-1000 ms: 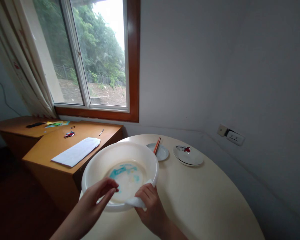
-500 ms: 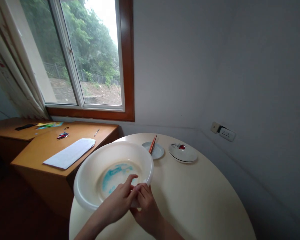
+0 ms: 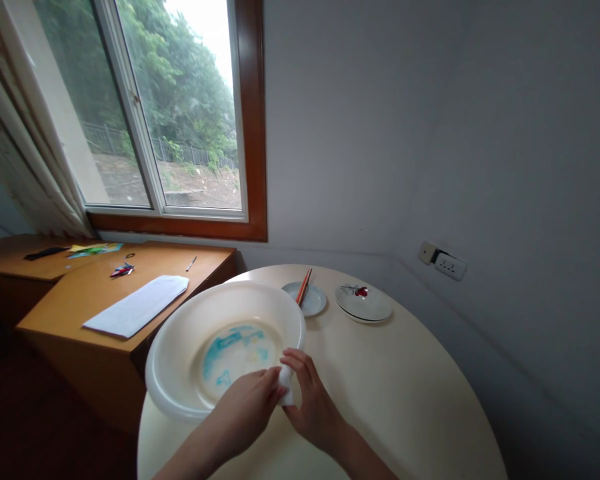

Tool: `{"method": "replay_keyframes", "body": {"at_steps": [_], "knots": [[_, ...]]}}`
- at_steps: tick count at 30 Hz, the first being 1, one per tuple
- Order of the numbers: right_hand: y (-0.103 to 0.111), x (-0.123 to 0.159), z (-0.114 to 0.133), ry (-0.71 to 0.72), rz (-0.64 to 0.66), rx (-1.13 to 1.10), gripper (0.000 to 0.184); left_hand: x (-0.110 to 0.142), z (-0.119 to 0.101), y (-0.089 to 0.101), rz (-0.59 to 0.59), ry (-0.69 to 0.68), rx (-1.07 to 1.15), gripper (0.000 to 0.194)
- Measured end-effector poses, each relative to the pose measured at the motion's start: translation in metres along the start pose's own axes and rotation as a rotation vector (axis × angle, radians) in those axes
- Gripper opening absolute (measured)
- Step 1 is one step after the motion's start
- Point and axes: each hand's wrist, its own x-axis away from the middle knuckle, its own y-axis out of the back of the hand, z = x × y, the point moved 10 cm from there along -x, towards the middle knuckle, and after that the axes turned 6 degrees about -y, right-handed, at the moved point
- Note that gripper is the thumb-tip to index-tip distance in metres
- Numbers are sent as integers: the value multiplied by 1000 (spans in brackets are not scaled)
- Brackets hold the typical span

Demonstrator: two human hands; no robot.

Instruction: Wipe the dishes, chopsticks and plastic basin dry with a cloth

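Both hands meet at the near right rim of a large white plastic basin [image 3: 173,373], which has a blue pattern on its bottom. Between them is a small white piece [image 3: 286,387]; whether it is cloth, tissue or sponge I cannot tell. My left hand [image 3: 250,403] pinches it from the left, its fingertips partly hidden. My right hand [image 3: 311,400] curves around its right side, thumb below and fingers above, closed on it.
The basin stands on a round cream table [image 3: 405,393]. Behind it, red chopsticks [image 3: 304,288] rest on a small plate [image 3: 317,301]. Farther right are stacked plates [image 3: 365,307] with a flower design. A wooden desk [image 3: 55,313] at left holds folded white paper [image 3: 137,307].
My hands have drawn slightly apart and turned, exposing the white piece between them. My left index finger, raised before, has come down. The view has shifted slightly.
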Motion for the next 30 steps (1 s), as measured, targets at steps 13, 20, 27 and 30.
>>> {"method": "replay_keyframes", "body": {"at_steps": [13, 20, 27, 30], "knots": [[14, -9, -10, 144, -87, 218, 42, 9, 3, -17, 221, -33, -507, 25], [15, -14, -15, 162, -58, 204, 37, 42, 11, 8, 131, -231, -589, 20], [4, -13, -1, 111, -75, 379, 40, 64, 16, 26, -72, -422, -664, 23], [-16, -3, 28, 187, 13, 314, 47, 62, 14, 21, -94, -410, -697, 21]]}}
